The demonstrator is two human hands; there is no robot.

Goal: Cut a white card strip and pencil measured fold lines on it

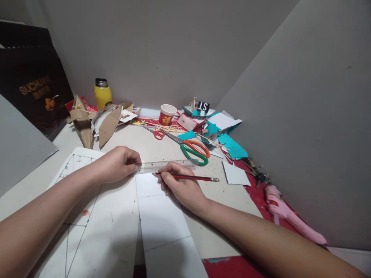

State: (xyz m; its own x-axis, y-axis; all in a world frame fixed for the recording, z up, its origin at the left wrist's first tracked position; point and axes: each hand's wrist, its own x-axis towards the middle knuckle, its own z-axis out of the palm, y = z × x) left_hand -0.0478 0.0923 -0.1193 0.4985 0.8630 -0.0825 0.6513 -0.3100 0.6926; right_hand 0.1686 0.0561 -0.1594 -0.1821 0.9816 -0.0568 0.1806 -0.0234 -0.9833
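Note:
My left hand (124, 164) pinches the left end of a clear plastic ruler (149, 165), which lies across the far end of a white card strip (162, 220). Two pencil lines run across that strip. In my right hand (181, 185) is a red and black pencil (197, 177), its tip pointing left near the ruler's lower edge. The fingers of this hand also rest on the strip by the ruler. To the left, partly under my left forearm, lies a larger white sheet (113, 231) with a drawn pattern of lines.
Beyond the ruler lie green-and-orange-handled scissors (195, 151) and small red scissors (159, 134). A red paper cup (167, 114), yellow bottle (102, 94) and cardboard pieces (110, 125) stand at the back. Blue paper scraps (233, 146) and a pink glue gun (286, 216) lie right.

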